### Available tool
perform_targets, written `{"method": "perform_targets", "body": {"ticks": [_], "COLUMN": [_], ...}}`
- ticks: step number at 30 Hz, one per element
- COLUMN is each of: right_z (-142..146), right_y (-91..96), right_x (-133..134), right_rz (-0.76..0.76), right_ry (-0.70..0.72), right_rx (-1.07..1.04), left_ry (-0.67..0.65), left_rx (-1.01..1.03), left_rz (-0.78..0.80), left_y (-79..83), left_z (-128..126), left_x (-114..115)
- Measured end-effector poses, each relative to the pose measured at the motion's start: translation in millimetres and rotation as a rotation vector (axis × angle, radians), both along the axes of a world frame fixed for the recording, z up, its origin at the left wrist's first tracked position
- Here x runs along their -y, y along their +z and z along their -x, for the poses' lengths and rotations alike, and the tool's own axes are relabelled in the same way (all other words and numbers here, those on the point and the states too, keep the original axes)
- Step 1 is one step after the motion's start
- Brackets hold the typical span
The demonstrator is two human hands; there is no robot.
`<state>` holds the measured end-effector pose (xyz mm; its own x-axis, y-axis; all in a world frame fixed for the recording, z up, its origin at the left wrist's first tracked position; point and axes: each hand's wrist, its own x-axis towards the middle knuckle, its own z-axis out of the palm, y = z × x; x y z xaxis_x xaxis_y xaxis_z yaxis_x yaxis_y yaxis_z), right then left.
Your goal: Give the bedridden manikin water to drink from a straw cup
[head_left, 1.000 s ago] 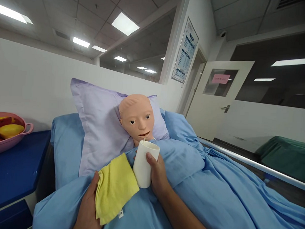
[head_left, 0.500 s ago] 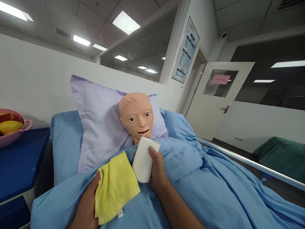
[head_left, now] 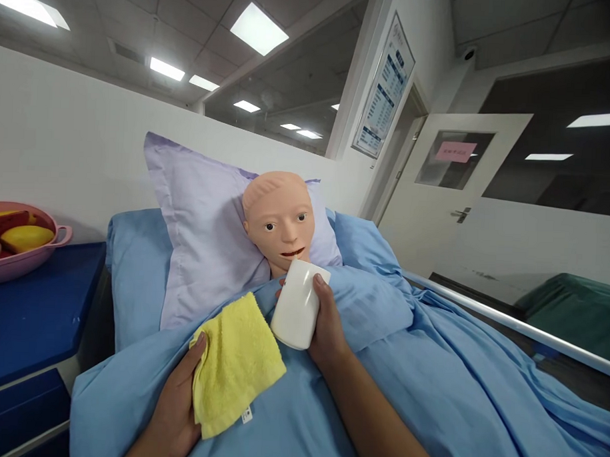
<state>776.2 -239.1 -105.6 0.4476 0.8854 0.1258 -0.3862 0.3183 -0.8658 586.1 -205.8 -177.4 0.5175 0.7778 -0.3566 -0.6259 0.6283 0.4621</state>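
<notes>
At the head of the bed [head_left: 429, 393], cup to manikin's mouth.
Right hand [head_left: 326, 326] fingers wrapped round white cup [head_left: 298, 305]; left hand [head_left: 176, 410] gripping yellow towel [head_left: 235, 363]; best tilted slowly, towel kept under chin.

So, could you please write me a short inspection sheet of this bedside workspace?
Surface: blue blanket over the bed, rumpled.
Job's things: white cup tilted at the manikin mouth; yellow towel on the blanket.
Clutter: pink basin with fruit on the blue cabinet.
Hands: right hand wraps the cup; left hand holds the towel.
Cables: nothing seen.
Surroundings: lilac pillow, bed rail, white door.
</notes>
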Motion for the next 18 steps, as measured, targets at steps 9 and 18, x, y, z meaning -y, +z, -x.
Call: {"method": "perform_targets", "body": {"ticks": [9,18], "right_z": [3.8,6.2], "right_y": [-5.6,-9.3], "right_x": [1.4,2.6], "right_rz": [-0.043,-0.069], "right_ry": [-0.034,-0.048], "right_rx": [0.111,0.144], "left_ry": [0.012,0.022], "left_rx": [-0.094,-0.081], "left_rz": [0.029,-0.008], "left_y": [-0.1,1.6], "left_z": [-0.1,0.0], "left_x": [1.7,2.0]}}
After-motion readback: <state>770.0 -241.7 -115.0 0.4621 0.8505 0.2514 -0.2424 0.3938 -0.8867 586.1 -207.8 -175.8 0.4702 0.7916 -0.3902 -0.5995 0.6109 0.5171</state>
